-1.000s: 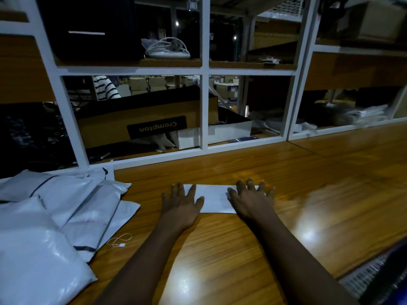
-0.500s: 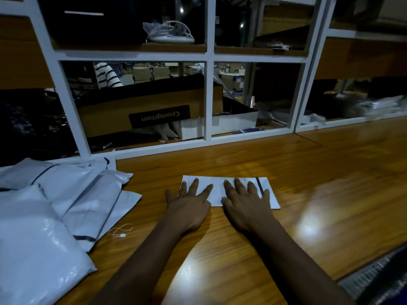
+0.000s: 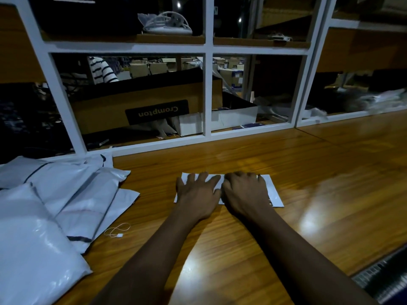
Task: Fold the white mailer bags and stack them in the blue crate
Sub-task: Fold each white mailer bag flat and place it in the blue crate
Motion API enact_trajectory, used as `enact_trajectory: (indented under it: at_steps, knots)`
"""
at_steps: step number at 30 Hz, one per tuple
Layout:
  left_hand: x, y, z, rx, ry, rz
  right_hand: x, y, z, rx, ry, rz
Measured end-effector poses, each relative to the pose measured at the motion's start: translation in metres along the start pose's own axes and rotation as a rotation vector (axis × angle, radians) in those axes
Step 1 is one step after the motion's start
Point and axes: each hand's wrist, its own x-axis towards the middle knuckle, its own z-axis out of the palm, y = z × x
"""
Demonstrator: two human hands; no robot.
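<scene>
A folded white mailer bag (image 3: 273, 192) lies flat on the wooden table (image 3: 308, 172), and both of my hands are on it. My left hand (image 3: 198, 190) presses its left half with fingers spread and straight. My right hand (image 3: 244, 192) lies beside it, almost touching, with its fingers bent at the knuckles. Blur hides whether they pinch the bag. A heap of unfolded white mailer bags (image 3: 55, 194) covers the table's left end. A dark meshed container rim with a bluish edge (image 3: 378, 276) shows below the table at the bottom right.
A white shelf frame (image 3: 208, 84) rises along the table's far edge, with a Crompton cardboard box (image 3: 154, 106) and small white boxes behind it. A thin white string tag (image 3: 117, 231) lies by the heap. A person's striped sleeve (image 3: 101, 71) shows behind the shelves.
My hands have drawn together toward the middle of the bag. The right hand's fingers went from flat to bent. More of the bag's right end shows.
</scene>
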Motion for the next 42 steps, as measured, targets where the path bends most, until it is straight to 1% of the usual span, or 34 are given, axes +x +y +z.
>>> enact_trajectory:
  at_steps: [1, 2, 3, 4, 5, 6, 8, 9, 10, 13, 16, 18, 19, 20, 23, 24, 25, 26, 27, 29, 31, 33, 35, 37, 40, 42]
  knots:
    - [0.001, 0.001, -0.001, 0.007, 0.110, -0.027, 0.005, 0.000, 0.000, 0.017, 0.089, 0.005]
    - [0.003, 0.002, -0.004, 0.028, 0.201, -0.047, 0.011, 0.000, 0.001, 0.048, 0.105, 0.012]
    - [0.006, 0.002, -0.005, 0.055, 0.262, -0.052, 0.016, 0.000, 0.002, 0.084, 0.090, 0.012]
    - [0.010, 0.003, -0.005, 0.069, 0.286, -0.041, 0.021, 0.000, 0.004, 0.106, 0.034, 0.014]
    - [0.016, 0.002, -0.004, 0.059, 0.257, -0.030, 0.024, 0.000, 0.008, 0.106, -0.024, 0.014]
    - [0.022, 0.002, -0.002, 0.024, 0.180, -0.037, 0.027, 0.000, 0.011, 0.094, -0.083, 0.008]
    - [0.033, 0.000, 0.001, -0.057, -0.065, -0.113, 0.031, 0.002, 0.015, 0.068, -0.206, 0.013]
    - [0.037, -0.001, 0.001, -0.076, -0.152, -0.147, 0.035, 0.004, 0.016, 0.104, -0.249, 0.021]
    - [0.039, -0.002, 0.001, -0.081, -0.190, -0.161, 0.038, 0.006, 0.015, 0.148, -0.293, 0.032]
    - [0.040, -0.004, 0.000, -0.092, -0.192, -0.157, 0.046, 0.014, 0.010, 0.193, -0.332, 0.037]
    - [0.038, -0.004, 0.001, -0.093, -0.189, -0.161, 0.051, 0.030, 0.009, 0.270, -0.371, 0.137]
    - [0.039, -0.004, 0.001, -0.097, -0.178, -0.166, 0.053, 0.039, 0.012, 0.275, -0.387, 0.180]
    - [0.039, -0.004, 0.001, -0.096, -0.176, -0.169, 0.051, 0.042, 0.015, 0.268, -0.366, 0.178]
    - [0.039, -0.004, 0.001, -0.097, -0.175, -0.169, 0.050, 0.044, 0.018, 0.234, -0.308, 0.142]
    - [0.036, -0.003, 0.000, -0.101, -0.151, -0.177, 0.038, 0.041, 0.013, 0.289, -0.026, 0.164]
    - [0.035, -0.002, -0.001, -0.105, -0.113, -0.192, 0.034, 0.037, 0.010, 0.240, 0.053, 0.154]
    - [0.035, -0.002, -0.003, -0.102, -0.056, -0.209, 0.030, 0.030, 0.007, 0.135, 0.109, 0.126]
    - [0.034, -0.002, -0.005, -0.083, 0.004, -0.227, 0.027, 0.021, 0.006, 0.049, 0.126, 0.104]
    - [0.033, -0.002, -0.008, -0.053, 0.049, -0.243, 0.025, 0.011, 0.005, 0.035, 0.127, 0.100]
    - [0.030, 0.001, -0.009, 0.005, 0.081, -0.254, 0.025, -0.007, 0.006, 0.116, 0.079, 0.165]
    - [0.027, 0.005, -0.005, 0.035, 0.067, -0.249, 0.023, -0.022, 0.010, 0.221, 0.055, 0.200]
    - [0.028, 0.005, -0.002, -0.026, 0.009, -0.294, 0.022, -0.026, 0.016, 0.235, 0.059, 0.184]
    - [0.029, -0.001, -0.002, -0.105, -0.079, -0.361, 0.022, -0.014, 0.023, 0.190, -0.002, 0.210]
    - [0.029, -0.013, -0.002, -0.114, -0.131, -0.366, 0.025, 0.013, 0.029, 0.185, -0.083, 0.251]
    - [0.025, -0.033, -0.001, -0.099, -0.154, -0.388, 0.024, 0.039, 0.028, 0.184, -0.147, 0.273]
    - [0.024, -0.035, -0.002, -0.053, -0.109, -0.393, 0.020, 0.039, 0.021, 0.112, -0.125, 0.231]
